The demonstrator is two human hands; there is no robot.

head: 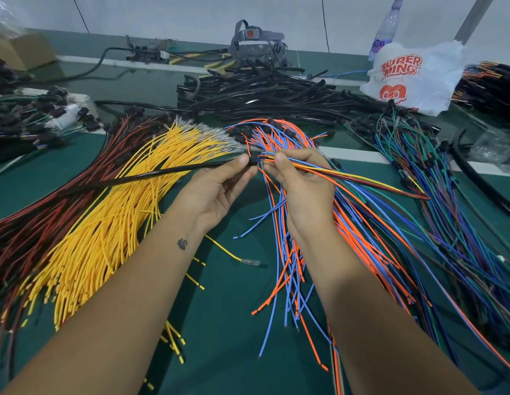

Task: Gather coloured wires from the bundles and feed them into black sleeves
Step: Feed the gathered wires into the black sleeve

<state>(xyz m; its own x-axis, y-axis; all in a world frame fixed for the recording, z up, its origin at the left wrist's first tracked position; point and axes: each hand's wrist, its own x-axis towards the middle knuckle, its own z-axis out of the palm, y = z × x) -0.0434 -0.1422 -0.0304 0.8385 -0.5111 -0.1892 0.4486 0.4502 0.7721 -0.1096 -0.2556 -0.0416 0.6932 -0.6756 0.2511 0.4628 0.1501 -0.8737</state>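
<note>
My left hand [216,189] pinches the open end of a long black sleeve [139,178] that trails off to the left over the wire bundles. My right hand [299,183] grips a small bunch of gathered wires [362,178], orange, yellow, blue and dark red, whose tips meet the sleeve's mouth between my thumbs. The bunch trails off to the right. Below my hands lie the yellow wire bundle [111,223], the dark red bundle [48,212] and the orange and blue bundle [288,252].
A heap of black sleeves [262,92] lies behind the bundles. A blue, green and purple bundle [436,212] spreads at the right. A white plastic bag [413,75], a bottle [386,27], a headset [254,44] and connector harnesses [34,118] sit on the green table [228,323].
</note>
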